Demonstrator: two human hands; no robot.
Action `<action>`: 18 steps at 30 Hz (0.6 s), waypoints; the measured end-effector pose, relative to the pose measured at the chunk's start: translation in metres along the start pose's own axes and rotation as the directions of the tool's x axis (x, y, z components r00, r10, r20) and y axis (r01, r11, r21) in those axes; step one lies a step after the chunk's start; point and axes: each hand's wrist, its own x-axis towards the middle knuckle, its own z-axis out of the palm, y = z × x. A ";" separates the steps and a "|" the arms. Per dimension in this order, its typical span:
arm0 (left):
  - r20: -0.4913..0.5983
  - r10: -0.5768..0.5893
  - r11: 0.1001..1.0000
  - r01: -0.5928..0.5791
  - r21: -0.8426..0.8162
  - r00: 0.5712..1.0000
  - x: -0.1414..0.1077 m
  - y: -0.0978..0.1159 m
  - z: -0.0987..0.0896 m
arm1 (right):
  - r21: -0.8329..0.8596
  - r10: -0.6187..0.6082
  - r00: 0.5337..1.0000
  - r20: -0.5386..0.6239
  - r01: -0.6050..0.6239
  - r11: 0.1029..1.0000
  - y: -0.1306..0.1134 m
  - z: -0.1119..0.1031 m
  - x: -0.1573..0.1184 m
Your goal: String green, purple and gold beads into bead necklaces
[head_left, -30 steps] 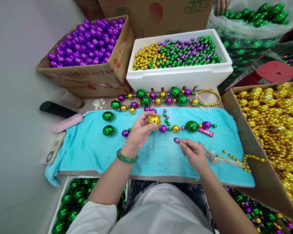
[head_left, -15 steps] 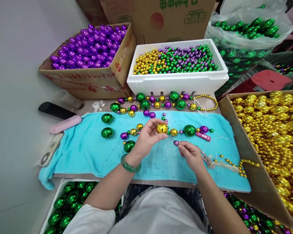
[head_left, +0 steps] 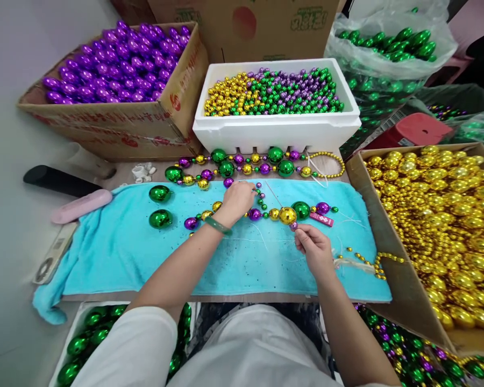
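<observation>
My right hand (head_left: 314,248) pinches just below a small purple bead (head_left: 293,226) on a thin needle (head_left: 272,192). A large gold bead (head_left: 287,215) sits above it on the same needle, whose bare tip points up and left. My left hand (head_left: 239,200), with a green bangle (head_left: 218,226) at the wrist, reaches to a short row of small green and purple beads (head_left: 261,200). Its fingertips are drawn together; whatever is between them is hidden. A string of beads with a large green bead (head_left: 300,210) lies across the blue towel (head_left: 116,252), partly under my left hand.
Two large green beads (head_left: 160,219) lie on the towel's left. Finished-looking strands (head_left: 226,169) lie behind it. A white foam box (head_left: 274,129) of small beads, a carton of purple beads (head_left: 116,70) and a carton of gold beads (head_left: 439,215) surround the towel. A pink-handled tool (head_left: 82,206) lies left.
My left hand has let go of the gold bead and moved up to the small beads. The gold bead now rests against the purple bead on the needle. The camera view has shifted.
</observation>
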 end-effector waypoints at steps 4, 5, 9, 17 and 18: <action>0.045 -0.028 0.999 0.027 0.023 0.999 0.016 0.007 0.013 | -0.019 0.000 1.000 0.012 0.000 1.000 0.003 -0.002 -0.002; 0.053 -0.034 0.999 0.034 0.012 0.998 0.018 0.008 0.016 | -0.022 0.003 1.000 0.010 -0.003 1.000 0.003 -0.003 -0.002; 0.044 -0.058 0.998 0.060 -0.036 0.997 0.021 0.010 0.021 | -0.044 0.016 1.000 0.010 -0.015 0.999 0.005 -0.005 -0.002; -0.007 -0.226 0.527 0.116 -0.842 0.974 -0.004 -0.006 -0.003 | -0.084 0.017 1.000 0.014 -0.016 0.996 0.006 0.002 -0.002; 0.057 -0.226 0.283 0.121 -0.951 0.973 -0.012 -0.008 -0.008 | -0.089 0.013 1.000 0.019 -0.012 0.996 0.007 0.003 -0.003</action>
